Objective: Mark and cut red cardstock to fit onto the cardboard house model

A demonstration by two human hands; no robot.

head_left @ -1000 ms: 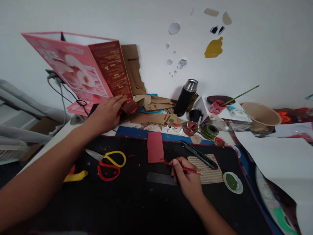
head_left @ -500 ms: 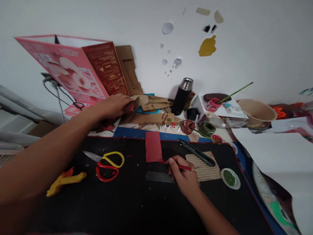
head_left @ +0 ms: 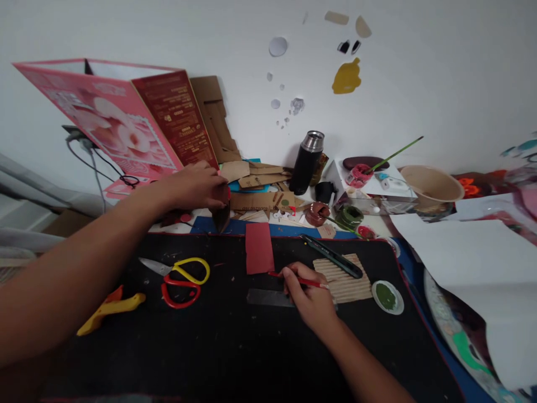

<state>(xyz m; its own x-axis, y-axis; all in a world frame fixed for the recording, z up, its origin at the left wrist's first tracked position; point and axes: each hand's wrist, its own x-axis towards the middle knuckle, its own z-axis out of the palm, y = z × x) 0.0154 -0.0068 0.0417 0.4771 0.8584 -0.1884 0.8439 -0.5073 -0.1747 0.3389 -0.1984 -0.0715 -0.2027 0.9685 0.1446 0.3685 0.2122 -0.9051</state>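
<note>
My left hand [head_left: 199, 184] reaches to the back of the desk beside the pink box, its fingers closed on a dark flat piece [head_left: 221, 217] that hangs below them. My right hand [head_left: 308, 294] pinches a red pencil [head_left: 308, 282], whose tip is near the lower right corner of a red paper rectangle [head_left: 259, 249]. Under and left of that hand lies a clear ruler [head_left: 268, 298]. A dark green cutter [head_left: 331, 256] rests across corrugated cardboard [head_left: 346, 285]. Scissors with yellow and red handles [head_left: 182, 282] lie to the left on the black mat [head_left: 210, 347].
The pink box [head_left: 113, 120] stands at the back left, with cardboard scraps [head_left: 260, 179] beside it. Further right are a black thermos [head_left: 307, 162], paint jars [head_left: 318, 214] and a beige bowl [head_left: 432, 184]. A green paint dish [head_left: 386, 297] and a yellow tool [head_left: 109, 310] lie on the mat.
The dark piece at my left hand has tilted down, its lower end now near the mat's back edge. The whole view has shifted slightly; my right hand keeps its place by the red paper.
</note>
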